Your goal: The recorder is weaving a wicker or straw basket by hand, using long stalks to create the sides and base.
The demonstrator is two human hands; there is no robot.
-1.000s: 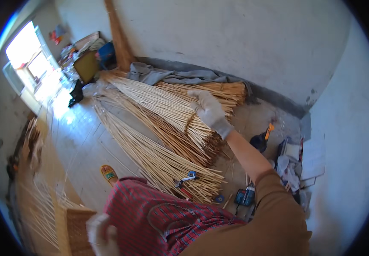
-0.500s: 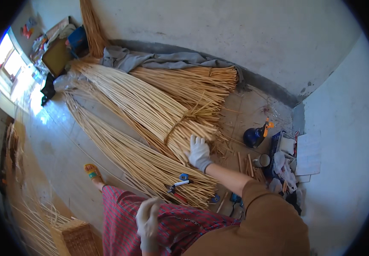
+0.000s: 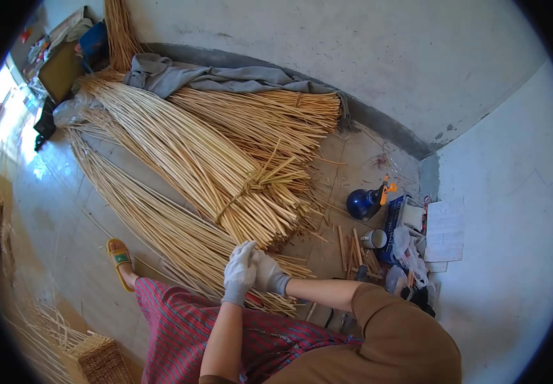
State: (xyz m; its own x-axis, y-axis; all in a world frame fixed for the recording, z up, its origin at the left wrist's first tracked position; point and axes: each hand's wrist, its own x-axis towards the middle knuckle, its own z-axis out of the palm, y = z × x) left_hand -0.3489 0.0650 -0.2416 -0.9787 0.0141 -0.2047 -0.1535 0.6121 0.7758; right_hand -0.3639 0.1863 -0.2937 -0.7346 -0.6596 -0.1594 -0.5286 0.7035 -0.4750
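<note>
Left hand (image 3: 240, 274) and right hand (image 3: 268, 272), both in pale gloves, were together at lower centre of frame, touching, fingers bent; could not tell whether anything was held between them. Beneath and just beyond them, a loose bundle of wicker rods (image 3: 142, 205) fanned across the floor, running from upper left to lower centre. Next to it, a tied bundle of pale rods (image 3: 177, 150) lay along the same diagonal, its butt ends near the hands, bound by a twisted tie (image 3: 248, 184). Behind, at upper centre, rested a browner bundle (image 3: 257, 118), partly covered by a grey cloth (image 3: 206, 78). Right of centre: wood pieces (image 3: 355, 253) on the floor, a mug (image 3: 373, 239) beside them, and a blue spray bottle (image 3: 361, 203) with an orange trigger above. A blue crate (image 3: 390, 224) stood near the right-hand wall. Lower left: a yellow slipper (image 3: 116, 255) on one foot and, below, a woven basket (image 3: 103, 365).
</note>
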